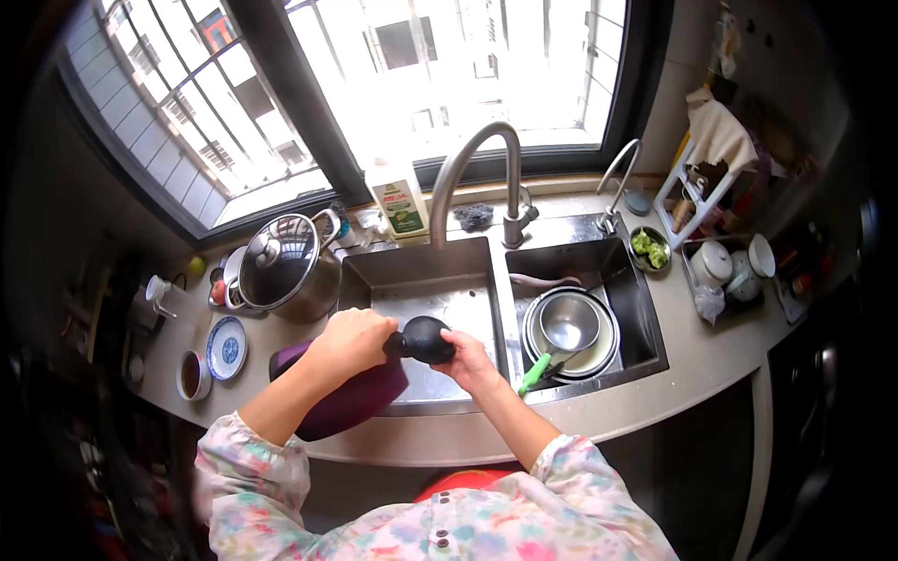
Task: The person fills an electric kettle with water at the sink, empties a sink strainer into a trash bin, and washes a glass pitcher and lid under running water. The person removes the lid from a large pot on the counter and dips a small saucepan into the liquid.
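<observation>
My left hand (pixel 351 341) is closed around the black neck or handle of a purple jug (pixel 360 402), which looks like a thermal jug. The jug is tilted over the front left edge of the left sink basin (pixel 421 276). My right hand (pixel 470 363) grips the side of a round black lid (pixel 427 339) at the jug's top, with fingertips on its right edge. Whether the lid is seated or loose I cannot tell. Above the basin arches a steel faucet (pixel 477 140); no water shows from it.
The right basin holds stacked bowls (pixel 571 323) and a green-handled utensil (pixel 535 372). On the left stand a lidded pot (pixel 290 266), a blue-patterned plate (pixel 226 347) and a cup (pixel 194 376). A carton (pixel 400 201) stands behind; a bowl of greens (pixel 649 249) is at right.
</observation>
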The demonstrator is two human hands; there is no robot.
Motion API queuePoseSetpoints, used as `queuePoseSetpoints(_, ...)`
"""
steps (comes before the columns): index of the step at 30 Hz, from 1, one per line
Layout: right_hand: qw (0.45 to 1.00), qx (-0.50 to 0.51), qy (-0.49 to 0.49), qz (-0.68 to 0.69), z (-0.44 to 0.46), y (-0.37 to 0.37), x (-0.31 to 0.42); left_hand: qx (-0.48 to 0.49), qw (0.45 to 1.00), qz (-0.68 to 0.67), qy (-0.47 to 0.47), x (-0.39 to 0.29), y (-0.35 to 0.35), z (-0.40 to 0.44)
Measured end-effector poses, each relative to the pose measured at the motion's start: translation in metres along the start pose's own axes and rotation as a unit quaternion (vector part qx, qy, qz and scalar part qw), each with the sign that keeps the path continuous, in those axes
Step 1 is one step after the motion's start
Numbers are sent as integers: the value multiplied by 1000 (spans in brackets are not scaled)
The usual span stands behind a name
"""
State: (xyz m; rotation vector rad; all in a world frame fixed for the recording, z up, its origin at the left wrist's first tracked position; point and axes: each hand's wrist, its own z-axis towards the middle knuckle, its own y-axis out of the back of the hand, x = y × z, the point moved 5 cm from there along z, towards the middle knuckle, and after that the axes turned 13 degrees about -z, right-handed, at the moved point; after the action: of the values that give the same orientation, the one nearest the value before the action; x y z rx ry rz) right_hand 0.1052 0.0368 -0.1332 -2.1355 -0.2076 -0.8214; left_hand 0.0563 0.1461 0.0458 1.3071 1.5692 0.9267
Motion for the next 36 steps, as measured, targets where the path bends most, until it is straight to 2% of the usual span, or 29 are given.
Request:
queuePoseSetpoints(8,1000,-5,-16,-22,19,18,-22,108,984,141,3,9,-41,57)
queuePoseSetpoints(17,999,-6,-25,19,19,25,-29,110,981,157,-12,-5,-34,67)
queuePoseSetpoints(20,998,-36,45,31,6,27,3,106,989,99,-5,-10,-8,61)
queuePoseSetpoints(22,990,-51,118,51,-13,24,41,49,999,18,-4,-25,30,47)
queuePoseSetpoints(24,974,-56,214,40,-37,16,85,-51,995,-80,-34,-38,57,30)
queuePoseSetpoints(26,943,-52,327,-29,-75,3,136,-100,977,-181,-50,-52,70,20)
queuePoseSetpoints(28,883,-13,455,-116,-119,-23,178,-157,944,-279,-84,-62,76,14)
queuePoseSetpoints(30,830,-22,505,-235,-151,-34,196,-165,905,-382,-84,-78,76,18)
queuePoseSetpoints(32,682,-94,574,-443,-184,-47,217,-182,867,-452,-107,-83,66,32)
queuePoseSetpoints(34,616,-67,612,-491,-196,-45,225,-189,772,-592,-131,-88,46,55)
queuePoseSetpoints(36,642,-19,609,-467,-196,-25,236,-191,721,-660,-93,-104,32,66)
